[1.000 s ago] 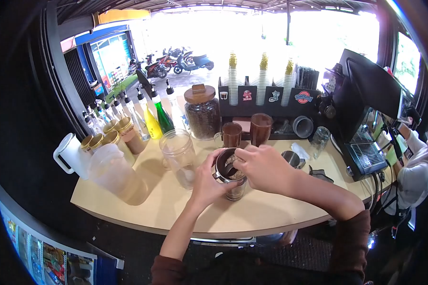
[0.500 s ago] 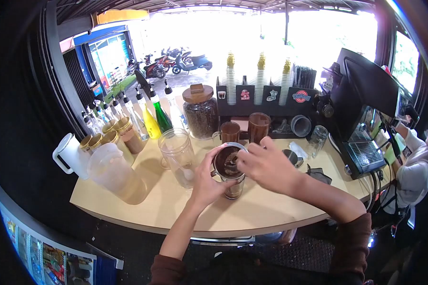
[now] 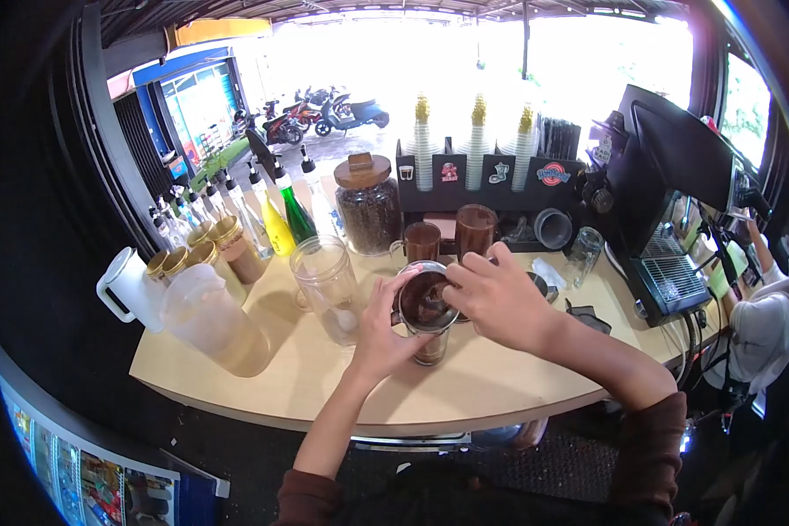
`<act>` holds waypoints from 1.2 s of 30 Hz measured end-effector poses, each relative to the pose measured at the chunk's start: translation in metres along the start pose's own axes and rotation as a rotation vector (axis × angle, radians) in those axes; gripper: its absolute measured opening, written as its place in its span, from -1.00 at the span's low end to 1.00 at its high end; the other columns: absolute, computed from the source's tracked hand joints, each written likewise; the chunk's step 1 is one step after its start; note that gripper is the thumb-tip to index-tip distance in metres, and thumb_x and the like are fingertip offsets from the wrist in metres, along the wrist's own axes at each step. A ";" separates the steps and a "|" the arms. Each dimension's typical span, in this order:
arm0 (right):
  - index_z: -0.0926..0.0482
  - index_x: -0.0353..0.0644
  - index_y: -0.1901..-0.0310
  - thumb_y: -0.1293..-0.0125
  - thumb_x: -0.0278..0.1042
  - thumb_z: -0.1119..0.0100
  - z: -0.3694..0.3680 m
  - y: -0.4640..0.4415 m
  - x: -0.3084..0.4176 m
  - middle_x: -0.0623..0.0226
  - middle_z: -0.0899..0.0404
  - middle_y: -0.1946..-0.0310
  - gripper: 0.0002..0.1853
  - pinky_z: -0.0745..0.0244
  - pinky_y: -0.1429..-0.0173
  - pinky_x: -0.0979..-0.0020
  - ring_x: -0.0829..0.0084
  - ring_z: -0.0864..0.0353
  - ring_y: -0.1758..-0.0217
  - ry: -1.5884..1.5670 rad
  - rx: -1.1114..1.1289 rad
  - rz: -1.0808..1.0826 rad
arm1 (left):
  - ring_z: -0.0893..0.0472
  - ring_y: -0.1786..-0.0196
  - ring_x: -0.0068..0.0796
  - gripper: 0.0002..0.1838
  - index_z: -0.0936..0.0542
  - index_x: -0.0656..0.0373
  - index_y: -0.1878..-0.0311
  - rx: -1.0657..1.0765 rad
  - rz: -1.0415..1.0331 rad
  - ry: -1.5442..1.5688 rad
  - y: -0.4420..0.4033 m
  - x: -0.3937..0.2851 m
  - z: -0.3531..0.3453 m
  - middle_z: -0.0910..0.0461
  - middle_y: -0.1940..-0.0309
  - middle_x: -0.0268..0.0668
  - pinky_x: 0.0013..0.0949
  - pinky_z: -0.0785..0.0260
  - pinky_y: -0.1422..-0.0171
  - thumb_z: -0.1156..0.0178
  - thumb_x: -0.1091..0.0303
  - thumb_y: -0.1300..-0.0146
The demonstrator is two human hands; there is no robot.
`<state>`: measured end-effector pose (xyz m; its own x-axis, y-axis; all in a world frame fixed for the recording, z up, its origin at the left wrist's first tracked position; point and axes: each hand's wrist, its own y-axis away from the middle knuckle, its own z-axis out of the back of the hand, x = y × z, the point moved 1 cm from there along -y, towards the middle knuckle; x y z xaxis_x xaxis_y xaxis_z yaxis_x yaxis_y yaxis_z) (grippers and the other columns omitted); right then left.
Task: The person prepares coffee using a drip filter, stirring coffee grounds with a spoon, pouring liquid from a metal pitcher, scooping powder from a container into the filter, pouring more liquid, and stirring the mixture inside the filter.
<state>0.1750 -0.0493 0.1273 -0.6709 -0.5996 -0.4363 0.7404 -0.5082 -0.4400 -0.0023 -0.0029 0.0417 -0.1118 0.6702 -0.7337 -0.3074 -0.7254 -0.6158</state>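
Observation:
My left hand (image 3: 384, 329) is wrapped round the side of a metal cup (image 3: 422, 302) with dark brown contents. Beneath the cup stands a small glass (image 3: 432, 351) with something brown in it. Over the cup's right rim, my right hand (image 3: 491, 294) is closed in a pinch; a dark utensil seems to reach from it into the cup, but its handle is hidden by the fingers. Left of the cup stands a clear jar (image 3: 326, 289) with a white scoop inside. Just behind are two glass mugs of brown drink, one smaller (image 3: 422, 241) and one taller (image 3: 476, 232).
Left on the wooden counter (image 3: 298, 394) are a translucent pitcher (image 3: 215, 324), a white jug (image 3: 131, 289), gold-lidded jars and pump bottles. A bean jar (image 3: 368, 215) and black cup rack (image 3: 491, 180) stand behind. Right are an espresso machine (image 3: 666, 263) and another person (image 3: 758, 324).
My right hand has lifted slightly and shifted right over the cup. The light powder seen in the cup earlier now looks dark and mixed. My left hand keeps its hold.

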 end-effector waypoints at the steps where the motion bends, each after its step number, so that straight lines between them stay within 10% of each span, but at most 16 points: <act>1: -0.58 -0.06 0.39 -0.08 -0.32 -0.14 0.001 -0.001 -0.002 0.46 -0.43 0.31 -0.92 -0.24 0.07 0.35 0.48 -0.41 0.11 0.065 -0.008 -0.005 | -0.48 -0.24 -0.30 -0.13 -0.33 0.19 -0.26 0.007 -0.008 0.014 0.000 0.001 0.000 -0.40 -0.26 -0.19 -0.31 -0.47 -0.27 -0.54 0.52 0.20; 25: -0.53 -0.08 0.34 -0.07 -0.33 -0.12 -0.001 0.014 0.001 0.44 -0.40 0.28 -0.89 -0.24 0.01 0.31 0.47 -0.41 0.09 0.067 -0.010 -0.007 | -0.55 -0.18 -0.19 -0.07 -0.33 0.03 -0.31 0.038 -0.044 -0.128 -0.001 0.003 0.000 -0.50 -0.20 -0.30 0.03 0.22 -0.60 -0.50 0.48 0.26; 36: -0.45 -0.21 0.19 -0.25 -0.46 -0.12 -0.007 0.071 -0.018 0.13 -0.45 0.35 -0.88 -0.42 0.24 0.08 -0.02 -0.52 0.29 -0.403 -0.185 -0.633 | -0.55 -0.14 -0.23 -0.11 -0.40 0.24 -0.22 -0.107 0.007 -0.149 -0.014 0.017 0.015 -0.51 -0.07 -0.13 -0.22 -0.37 -0.27 -0.61 0.24 0.25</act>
<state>0.2395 -0.0700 0.0983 -0.8706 -0.4259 0.2461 0.1779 -0.7391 -0.6497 -0.0141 0.0210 0.0425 -0.2552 0.6754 -0.6919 -0.2047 -0.7371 -0.6440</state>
